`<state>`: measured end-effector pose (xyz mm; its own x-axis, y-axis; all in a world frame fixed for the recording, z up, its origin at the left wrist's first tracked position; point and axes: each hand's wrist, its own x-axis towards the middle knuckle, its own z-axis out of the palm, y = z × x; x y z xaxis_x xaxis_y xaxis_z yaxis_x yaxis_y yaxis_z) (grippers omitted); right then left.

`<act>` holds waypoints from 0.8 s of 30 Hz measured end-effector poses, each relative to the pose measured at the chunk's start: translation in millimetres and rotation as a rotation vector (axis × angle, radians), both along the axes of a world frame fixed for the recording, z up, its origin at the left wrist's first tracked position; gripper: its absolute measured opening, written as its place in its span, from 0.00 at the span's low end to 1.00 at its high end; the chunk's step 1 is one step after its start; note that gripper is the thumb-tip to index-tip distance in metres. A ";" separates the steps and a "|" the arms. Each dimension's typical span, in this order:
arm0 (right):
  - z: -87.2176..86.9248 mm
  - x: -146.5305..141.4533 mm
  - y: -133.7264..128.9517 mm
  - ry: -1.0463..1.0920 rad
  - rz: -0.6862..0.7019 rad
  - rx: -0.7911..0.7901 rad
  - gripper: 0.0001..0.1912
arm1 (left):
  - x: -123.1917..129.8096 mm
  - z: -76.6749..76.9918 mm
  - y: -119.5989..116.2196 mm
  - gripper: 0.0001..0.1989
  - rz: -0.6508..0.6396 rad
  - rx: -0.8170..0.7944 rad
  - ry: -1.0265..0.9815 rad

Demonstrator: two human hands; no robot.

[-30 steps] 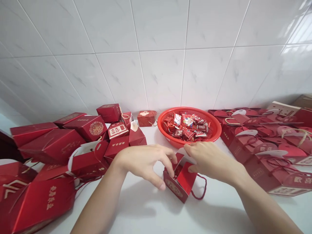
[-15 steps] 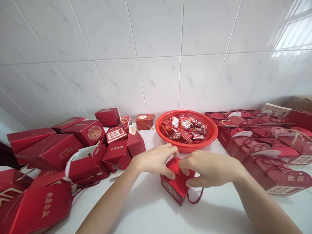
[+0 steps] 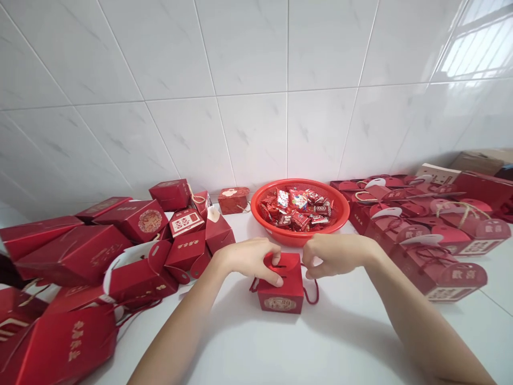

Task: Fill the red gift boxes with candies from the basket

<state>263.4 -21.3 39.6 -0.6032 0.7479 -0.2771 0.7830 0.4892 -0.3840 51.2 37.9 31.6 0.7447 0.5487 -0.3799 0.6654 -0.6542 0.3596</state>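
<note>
A small red gift box [image 3: 279, 303] with a gold label on its front stands upright on the white table, its lid shut and showing two dark slots. My left hand [image 3: 253, 262] grips the box from its left rear, thumb and fingertips pressed on the lid. At the upper right edge of the box my right hand [image 3: 337, 258] is closed, fingers curled toward the thumb; what lies between them is hidden. A dark red cord [image 3: 312, 297] loops out from the right side of the box, below the right fingers. A shorter bit of cord shows at the left side.
Behind the box stands a red plastic basket [image 3: 261, 219] of wrapped sweets. Closed red boxes [image 3: 80, 251] are heaped at left. Rows of handled red boxes [image 3: 417, 262] fill the right. A patterned red box [image 3: 233, 201] sits by the tiled wall [image 3: 256, 133].
The gift box has turned so its label faces me. My right hand has drawn back from the lid to the box's right edge. The view has shifted slightly.
</note>
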 end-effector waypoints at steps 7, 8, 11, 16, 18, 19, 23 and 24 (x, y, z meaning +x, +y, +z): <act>-17.4 -2.6 24.7 0.086 0.103 -0.125 0.10 | -3.6 -2.8 4.6 0.20 0.023 -0.077 -0.044; -19.7 -1.2 27.2 0.112 0.115 -0.148 0.11 | -4.0 -4.0 6.3 0.20 0.026 -0.090 -0.047; -26.1 3.8 33.1 0.162 0.127 -0.252 0.13 | -5.2 -7.8 10.9 0.21 0.037 -0.130 -0.055; -26.2 9.9 37.0 0.379 0.026 -0.309 0.09 | -8.6 -13.3 16.1 0.21 0.147 -0.201 -0.169; -21.6 10.6 35.4 0.532 -0.051 -0.310 0.08 | -9.3 -12.6 16.4 0.22 0.218 -0.247 -0.287; -18.4 10.5 33.5 0.612 -0.093 -0.315 0.09 | -9.5 -11.0 15.8 0.22 0.254 -0.273 -0.356; -1.7 8.1 19.6 0.877 -0.243 -0.279 0.15 | -11.1 4.0 8.0 0.22 0.350 -0.414 -0.682; 2.8 7.2 15.1 0.928 -0.267 -0.261 0.17 | -12.1 9.0 5.0 0.21 0.358 -0.457 -0.767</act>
